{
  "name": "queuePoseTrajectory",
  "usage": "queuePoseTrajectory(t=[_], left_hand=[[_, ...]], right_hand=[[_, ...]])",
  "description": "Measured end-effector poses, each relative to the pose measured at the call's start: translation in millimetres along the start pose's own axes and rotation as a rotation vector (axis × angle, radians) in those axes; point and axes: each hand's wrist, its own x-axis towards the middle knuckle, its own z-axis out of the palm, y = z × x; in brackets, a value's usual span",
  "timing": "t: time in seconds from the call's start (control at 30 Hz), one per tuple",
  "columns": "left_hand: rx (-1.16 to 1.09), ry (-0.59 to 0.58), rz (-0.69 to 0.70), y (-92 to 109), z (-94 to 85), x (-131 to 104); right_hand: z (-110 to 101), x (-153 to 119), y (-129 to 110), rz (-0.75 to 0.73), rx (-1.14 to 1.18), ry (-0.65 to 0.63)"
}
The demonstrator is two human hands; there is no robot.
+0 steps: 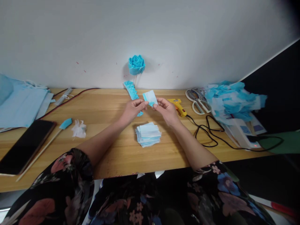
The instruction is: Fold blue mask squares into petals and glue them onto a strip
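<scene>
blue and white, the thin square (150, 97) is held up over the counter (112, 156) in the head view. the left hand (134, 110) pinches its lower left edge; the right hand (167, 110) pinches its lower right. a blue patch shows at the lower edge, possibly a turned corner. judgement: a light, level pinch with fingertips close to that edge should give a crisp crease; pulling unevenly could skew or wrinkle it. a stack of pieces (148, 135) lies below the hands, edges uneven. the yellow glue gun (180, 107) lies beside the right hand. no brand, label or writing is legible.
</scene>
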Motion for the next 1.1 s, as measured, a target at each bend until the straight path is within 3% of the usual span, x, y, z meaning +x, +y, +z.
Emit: queuePoseTrajectory(t=[0.47, 0.7, 0.9, 1.1], left_hand=[[0.039, -0.046, 0.001, 0, 1.4, -2], [-0.101, 0.056, -0.044, -2, 8.0, -3], [-0.109, 0.062, -0.074, -2, 8.1, -2], [-0.072, -0.004, -0.062, 0, 6.8, -3]], right_hand=[[-1, -1, -7, -0.004, -0.081, -0.049], [2, -1, 1, 0.006, -0.022, -0.054], [1, -1, 1, 0.015, -0.041, -0.078], [-7, 3, -7, -0.079, -0.079, 0.001]])
